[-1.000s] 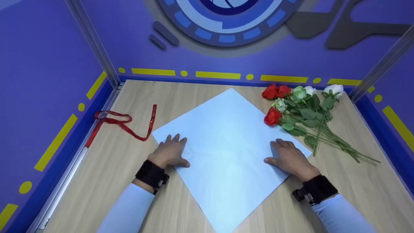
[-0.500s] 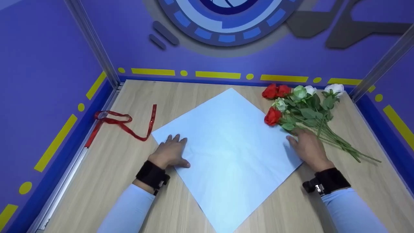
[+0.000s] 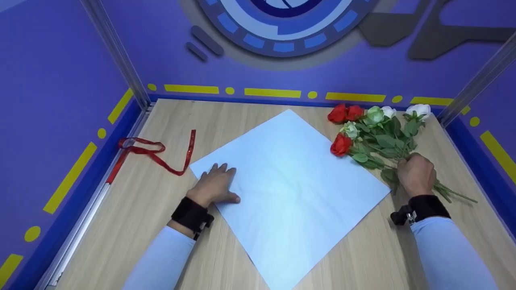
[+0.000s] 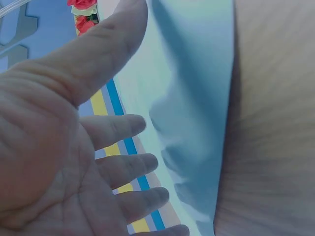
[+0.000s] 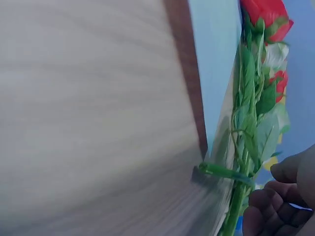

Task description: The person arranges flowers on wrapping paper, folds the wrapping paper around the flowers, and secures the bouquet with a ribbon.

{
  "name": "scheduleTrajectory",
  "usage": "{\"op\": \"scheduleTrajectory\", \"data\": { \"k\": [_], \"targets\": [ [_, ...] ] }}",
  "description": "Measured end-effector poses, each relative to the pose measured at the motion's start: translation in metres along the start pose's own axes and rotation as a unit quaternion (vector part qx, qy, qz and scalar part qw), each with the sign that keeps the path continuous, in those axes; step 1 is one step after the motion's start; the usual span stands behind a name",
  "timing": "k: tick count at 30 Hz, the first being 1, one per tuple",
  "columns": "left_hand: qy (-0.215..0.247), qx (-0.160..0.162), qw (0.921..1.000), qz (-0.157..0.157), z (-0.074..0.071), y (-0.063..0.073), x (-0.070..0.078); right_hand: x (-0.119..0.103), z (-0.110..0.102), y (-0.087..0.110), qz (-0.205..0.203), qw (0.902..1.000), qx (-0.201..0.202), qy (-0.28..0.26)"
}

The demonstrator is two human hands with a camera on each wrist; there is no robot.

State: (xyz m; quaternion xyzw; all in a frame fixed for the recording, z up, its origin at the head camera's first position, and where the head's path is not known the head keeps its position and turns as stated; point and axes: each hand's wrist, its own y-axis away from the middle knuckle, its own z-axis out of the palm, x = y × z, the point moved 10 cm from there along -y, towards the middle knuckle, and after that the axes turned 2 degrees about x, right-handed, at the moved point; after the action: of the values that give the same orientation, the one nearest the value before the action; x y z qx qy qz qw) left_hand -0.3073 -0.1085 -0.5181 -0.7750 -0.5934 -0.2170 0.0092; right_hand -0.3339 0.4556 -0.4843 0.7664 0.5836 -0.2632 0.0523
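**Two hands at a pale sheet of paper and a bunch of roses**

Seen from a head-worn camera, a pale blue-white sheet (image 3: 294,209) lies on a wood-grain worktop (image 3: 217,257), turned corner-on like a diamond; its far corner points toward the back wall (image 3: 278,74), and its near corner reaches the bottom of the view; faint creases cross its middle. The person's left hand (image 3: 213,185) lies over the sheet's left edge, palm down; its grip is spread, with thumb and fingers apart and nearly straight; the left wrist view shows finger shadows on the paper, though contact is hard to judge. The right hand (image 3: 417,175) is beyond the sheet's right corner, over the stems (image 3: 447,191) of the roses; its grip is curled inward, but whether it pinches a stem cannot be told, even in the right wrist view, where the green stems run just beside the fingers.

The bunch lies at the worktop's far right, blooms toward the back; three are red, the lowest red rose (image 3: 341,145) overlapping the sheet's upper right edge; others are white or pale green, among dark leaves (image 3: 387,141). A red ribbon (image 3: 155,153) lies loosely looped on the left, apart from the sheet; both forearms wear light blue sleeves (image 3: 161,257) and black wrist straps (image 3: 190,213).
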Motion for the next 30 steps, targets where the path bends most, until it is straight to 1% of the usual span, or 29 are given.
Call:
{"op": "scheduleTrajectory", "data": {
  "k": [4, 7, 12, 17, 20, 23, 25, 27, 30],
  "targets": [
    [0.010, -0.002, 0.9999, 0.009, 0.001, -0.007, 0.001, 0.013, 0.005, -0.006, 0.028, 0.9995, -0.015, -0.004],
    [0.014, -0.001, 0.9998, 0.017, 0.001, -0.010, 0.003, 0.018, 0.008, -0.007, 0.046, 0.9987, -0.022, -0.004],
    [0.021, 0.005, 0.9994, 0.027, 0.001, -0.015, 0.005, 0.018, 0.010, -0.008, 0.067, 0.9977, -0.013, 0.001],
    [0.023, 0.007, 0.9993, 0.028, 0.003, -0.021, 0.003, 0.013, 0.010, -0.009, 0.067, 0.9976, -0.016, 0.008],
    [0.021, 0.011, 0.9993, 0.029, 0.004, -0.025, 0.002, 0.012, 0.011, -0.010, 0.072, 0.9968, -0.032, 0.012],
    [0.019, 0.022, 0.9989, 0.037, 0.003, -0.027, 0.002, 0.013, 0.015, -0.010, 0.081, 0.9951, -0.054, 0.014],
    [0.019, 0.024, 0.9987, 0.041, 0.003, -0.028, 0.002, 0.013, 0.017, -0.010, 0.084, 0.9944, -0.063, 0.015],
    [0.018, 0.020, 0.9987, 0.042, 0.004, -0.028, 0.002, 0.013, 0.018, -0.010, 0.085, 0.9942, -0.064, 0.016],
    [0.010, 0.001, 0.9992, 0.040, 0.008, -0.028, 0.003, 0.013, 0.019, -0.011, 0.086, 0.9944, -0.058, 0.017]
  ]
}}
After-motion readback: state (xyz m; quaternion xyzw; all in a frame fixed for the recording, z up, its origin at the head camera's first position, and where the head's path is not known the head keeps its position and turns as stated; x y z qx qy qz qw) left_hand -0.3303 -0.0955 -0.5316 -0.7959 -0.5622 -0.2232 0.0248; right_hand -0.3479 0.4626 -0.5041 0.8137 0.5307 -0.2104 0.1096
